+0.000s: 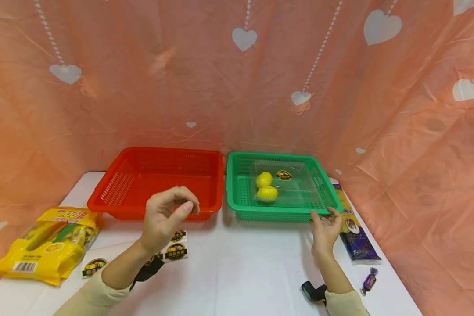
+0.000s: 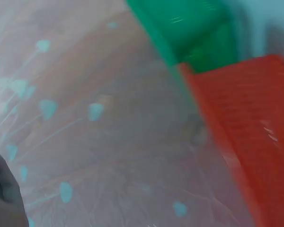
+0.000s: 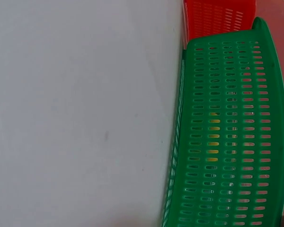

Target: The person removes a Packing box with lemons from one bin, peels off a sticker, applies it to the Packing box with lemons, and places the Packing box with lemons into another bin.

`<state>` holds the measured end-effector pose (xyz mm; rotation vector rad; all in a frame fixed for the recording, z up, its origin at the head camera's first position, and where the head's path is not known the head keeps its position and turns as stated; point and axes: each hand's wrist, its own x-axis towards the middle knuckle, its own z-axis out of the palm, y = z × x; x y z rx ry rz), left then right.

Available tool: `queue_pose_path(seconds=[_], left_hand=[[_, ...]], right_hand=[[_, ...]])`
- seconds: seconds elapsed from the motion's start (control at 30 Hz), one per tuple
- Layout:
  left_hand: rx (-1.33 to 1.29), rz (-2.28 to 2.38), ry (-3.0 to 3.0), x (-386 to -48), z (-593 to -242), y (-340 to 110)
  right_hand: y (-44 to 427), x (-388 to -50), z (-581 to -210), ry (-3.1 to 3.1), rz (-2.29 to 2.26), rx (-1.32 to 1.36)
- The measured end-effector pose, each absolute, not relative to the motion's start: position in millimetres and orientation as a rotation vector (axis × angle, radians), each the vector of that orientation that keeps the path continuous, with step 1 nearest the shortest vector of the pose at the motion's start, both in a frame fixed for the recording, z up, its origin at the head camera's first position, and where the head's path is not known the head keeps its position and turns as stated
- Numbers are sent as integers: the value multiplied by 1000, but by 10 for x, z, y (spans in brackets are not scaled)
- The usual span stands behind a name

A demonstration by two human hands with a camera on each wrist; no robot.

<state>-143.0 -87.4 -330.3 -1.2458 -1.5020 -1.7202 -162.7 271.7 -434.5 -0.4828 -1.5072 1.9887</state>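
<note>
My left hand [image 1: 166, 217] is raised in front of the red basket [image 1: 155, 213], its fingers loosely bent with nothing visible in them. At the front right corner of the green basket [image 1: 274, 210], my right hand [image 1: 324, 230] holds the rim with thumb and fingertips. Inside that basket lies a clear plastic box [image 1: 300, 182] with a round black sticker [image 1: 284, 175] on top. Two lemons [image 1: 267, 193] show through the clear plastic. The left wrist view is blurred; the right wrist view shows the green basket's slotted wall [image 3: 227, 123], with a fingertip at the lower right edge.
A yellow snack bag [image 1: 49, 248] lies at the left, near sheets of round stickers [image 1: 176, 251]. At the right are a purple and gold packet [image 1: 357, 239] and a wrapped purple candy [image 1: 369, 281]. Pink curtain [image 1: 205, 79] hangs behind the white table [image 1: 253, 263].
</note>
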Motion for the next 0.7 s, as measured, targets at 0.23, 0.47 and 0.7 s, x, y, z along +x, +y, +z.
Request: queue_pose_path(seconds=[0.23,0.47,0.7], left_hand=[[-997,-994,-1915,-1320,-3692,-854],[-876,-440,-2359,-1186,-3890,-772],[-743,-245,-2709,-1097,-3992,-700]], right_hand=[[2764,-1630,-4340,-1509,1980,-493],[2751,-1599,-4371,-1565,1957,-520],[2756,-1589,-4362,-1589,1943,-535]])
